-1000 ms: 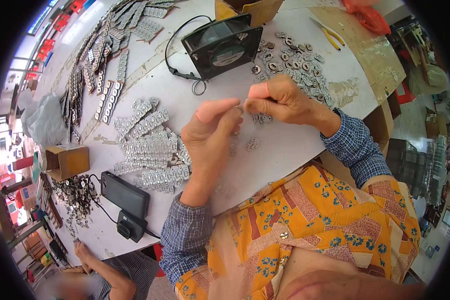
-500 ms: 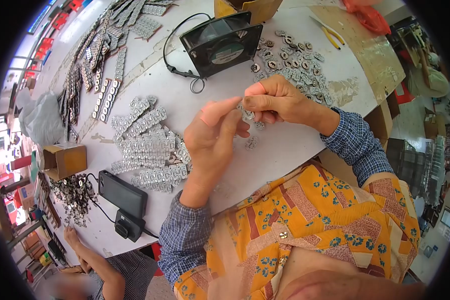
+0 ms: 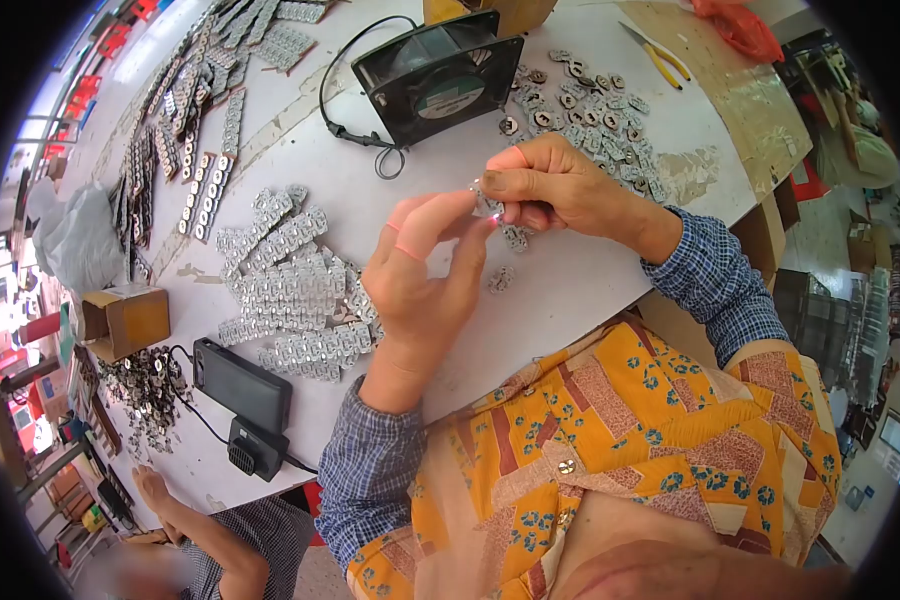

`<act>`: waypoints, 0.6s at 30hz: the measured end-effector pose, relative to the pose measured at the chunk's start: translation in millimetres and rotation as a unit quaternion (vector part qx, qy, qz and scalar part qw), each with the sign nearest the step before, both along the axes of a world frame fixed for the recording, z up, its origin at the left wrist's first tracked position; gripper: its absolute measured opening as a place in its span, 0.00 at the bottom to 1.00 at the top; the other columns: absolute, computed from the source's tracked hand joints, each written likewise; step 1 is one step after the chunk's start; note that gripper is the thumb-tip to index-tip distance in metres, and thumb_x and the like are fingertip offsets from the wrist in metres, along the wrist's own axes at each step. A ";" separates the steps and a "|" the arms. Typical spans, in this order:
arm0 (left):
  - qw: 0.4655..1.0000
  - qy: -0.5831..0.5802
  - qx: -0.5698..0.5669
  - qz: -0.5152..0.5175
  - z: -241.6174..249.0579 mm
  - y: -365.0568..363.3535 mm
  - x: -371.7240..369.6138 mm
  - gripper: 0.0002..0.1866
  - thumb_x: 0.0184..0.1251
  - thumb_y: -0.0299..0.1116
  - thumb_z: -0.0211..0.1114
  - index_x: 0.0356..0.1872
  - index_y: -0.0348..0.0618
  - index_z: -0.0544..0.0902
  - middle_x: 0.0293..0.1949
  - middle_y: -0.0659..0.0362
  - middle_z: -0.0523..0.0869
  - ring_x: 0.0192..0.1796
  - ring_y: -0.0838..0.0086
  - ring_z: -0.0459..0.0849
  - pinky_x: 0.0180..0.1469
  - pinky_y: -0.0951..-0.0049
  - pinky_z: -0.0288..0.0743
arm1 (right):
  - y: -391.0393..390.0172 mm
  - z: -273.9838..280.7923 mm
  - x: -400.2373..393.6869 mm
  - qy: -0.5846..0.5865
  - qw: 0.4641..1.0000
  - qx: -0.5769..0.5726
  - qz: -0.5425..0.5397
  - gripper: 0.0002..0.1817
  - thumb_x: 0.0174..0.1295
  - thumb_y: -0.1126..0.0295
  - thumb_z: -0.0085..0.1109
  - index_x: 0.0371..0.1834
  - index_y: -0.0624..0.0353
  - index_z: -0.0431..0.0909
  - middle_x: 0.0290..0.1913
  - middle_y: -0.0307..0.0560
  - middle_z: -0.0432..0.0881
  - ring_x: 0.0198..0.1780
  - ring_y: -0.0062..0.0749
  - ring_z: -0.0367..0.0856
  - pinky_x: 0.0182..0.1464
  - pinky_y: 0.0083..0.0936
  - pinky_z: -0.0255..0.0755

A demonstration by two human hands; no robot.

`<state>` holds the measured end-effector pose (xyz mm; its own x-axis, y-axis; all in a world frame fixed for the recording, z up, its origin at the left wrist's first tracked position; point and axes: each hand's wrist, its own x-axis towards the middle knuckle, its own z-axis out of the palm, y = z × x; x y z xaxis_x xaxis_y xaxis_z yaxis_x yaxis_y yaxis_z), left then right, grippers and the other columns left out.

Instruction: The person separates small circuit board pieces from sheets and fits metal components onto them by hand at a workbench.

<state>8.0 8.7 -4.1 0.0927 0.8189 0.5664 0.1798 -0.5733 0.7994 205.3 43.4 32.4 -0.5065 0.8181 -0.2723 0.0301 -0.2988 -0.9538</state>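
My right hand [image 3: 560, 190] is closed in a pinch on a small silvery metal part [image 3: 484, 203], which shows only partly between the fingertips. The index finger and thumb of my left hand [image 3: 425, 250] meet the same part from the other side. Both hands are held over the table's near side, with tape around some fingers. Below them a loose metal piece [image 3: 501, 279] lies on the tabletop. A scatter of similar small metal parts [image 3: 610, 120] spreads beyond my right hand. Left of my left hand lies a pile of silvery metal strips [image 3: 285, 285] made of joined parts.
A black fan [image 3: 440, 85] with a cable stands at the back, near yellow-handled pliers [image 3: 660, 60]. Further left are more strips [image 3: 210, 195], a plastic bag [image 3: 75, 235], a cardboard box [image 3: 125, 322] and a black device [image 3: 242, 385]. Another person's arm [image 3: 200, 530] rests at lower left.
My left thumb and index finger have parted a little, and the silvery part between the hands shows more. Both hands have shifted only slightly. The view has tilted a bit.
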 end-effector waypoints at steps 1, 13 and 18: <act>1.000 -0.001 -0.014 -0.001 1.6 -1.1 -0.4 0.18 0.58 0.15 0.73 0.50 0.33 0.81 0.41 0.54 0.85 0.39 0.74 0.88 0.43 0.76 0.84 | -0.2 0.3 -0.5 -0.001 1.000 0.001 -0.006 0.17 0.71 0.55 0.60 0.31 0.57 0.83 0.24 0.31 0.80 0.19 0.08 0.67 0.18 0.11 0.55; 0.999 0.004 -0.048 -0.013 -1.0 0.2 -1.5 0.18 0.55 0.18 0.74 0.47 0.36 0.81 0.37 0.56 0.85 0.35 0.75 0.86 0.37 0.77 0.81 | 1.3 -5.5 1.1 -0.038 0.997 0.068 -0.007 0.17 0.72 0.58 0.60 0.28 0.58 0.82 0.23 0.32 0.80 0.19 0.10 0.67 0.18 0.14 0.56; 0.996 0.087 -0.012 0.013 16.4 15.3 -20.0 0.18 0.54 0.21 0.76 0.47 0.38 0.82 0.35 0.57 0.84 0.34 0.75 0.85 0.37 0.76 0.79 | 8.5 -18.5 10.1 -0.269 0.873 0.399 -0.083 0.16 0.71 0.61 0.61 0.27 0.60 0.79 0.20 0.38 0.77 0.19 0.18 0.68 0.21 0.21 0.61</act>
